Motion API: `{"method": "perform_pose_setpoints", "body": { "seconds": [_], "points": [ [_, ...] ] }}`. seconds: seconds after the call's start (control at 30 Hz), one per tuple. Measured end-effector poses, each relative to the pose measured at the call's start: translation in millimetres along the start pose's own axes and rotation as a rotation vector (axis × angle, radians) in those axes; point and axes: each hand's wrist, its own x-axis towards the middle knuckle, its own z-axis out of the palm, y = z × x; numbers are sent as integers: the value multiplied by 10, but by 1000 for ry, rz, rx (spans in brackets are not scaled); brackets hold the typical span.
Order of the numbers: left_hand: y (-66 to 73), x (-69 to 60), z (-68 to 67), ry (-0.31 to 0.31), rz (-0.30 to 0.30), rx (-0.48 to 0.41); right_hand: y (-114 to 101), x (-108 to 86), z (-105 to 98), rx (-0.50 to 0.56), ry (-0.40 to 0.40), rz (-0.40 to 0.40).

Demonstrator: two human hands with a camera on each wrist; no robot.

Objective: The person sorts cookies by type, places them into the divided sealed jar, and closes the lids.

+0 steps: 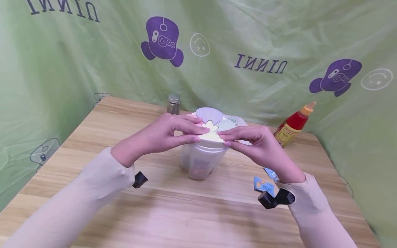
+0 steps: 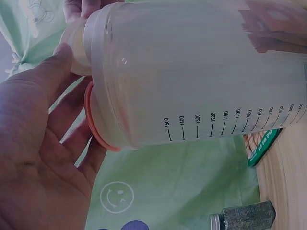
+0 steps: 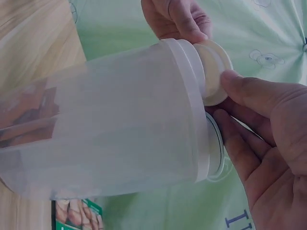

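A clear plastic storage canister point(image 1: 204, 160) stands upright on the table, with volume marks up its side and reddish-brown packets point(image 2: 273, 24) inside. Its top has separate pastel lids, among them a purple lid point(image 1: 209, 113), a pale green lid point(image 1: 227, 124) and a cream lid point(image 1: 212, 137) at the front. Thumb and fingers of my left hand point(image 1: 169, 132) pinch the cream lid's left edge. From the other side, my right hand point(image 1: 255, 142) pinches the right edge of that lid. In the right wrist view the cream lid point(image 3: 218, 72) sticks out beyond the canister's rim.
Behind the canister, a glass jar point(image 1: 173, 104) with dark contents is at the left and a white pack point(image 1: 238, 121) at the right. A red sauce bottle point(image 1: 293, 125) stands at the far right. Blue sachets point(image 1: 263, 186) lie near my right wrist. Green curtains point(image 1: 263, 31) enclose the table.
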Motion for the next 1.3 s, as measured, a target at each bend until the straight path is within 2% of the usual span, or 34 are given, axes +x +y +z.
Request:
{"method": "perform_pose_setpoints", "body": {
  "seconds": [0.13,0.5,0.83,1.1,1.3],
  "points": [
    [-5,-23,-13,-17,9,15,11,-5,9,-38,-21,-46],
    [-28,-43,40,-6,56,31,51,-46,22,-42,-40,-54],
    [-43,-55,50,-5,94,45,54,-46,28,-75,-51,-101],
    [-48,-55,52,-6,125,79,75,-82,62,-138,-37,-170],
    [-32,-73,59,2,139,93,62,-103,93,-147,-18,-173]
  ]
}}
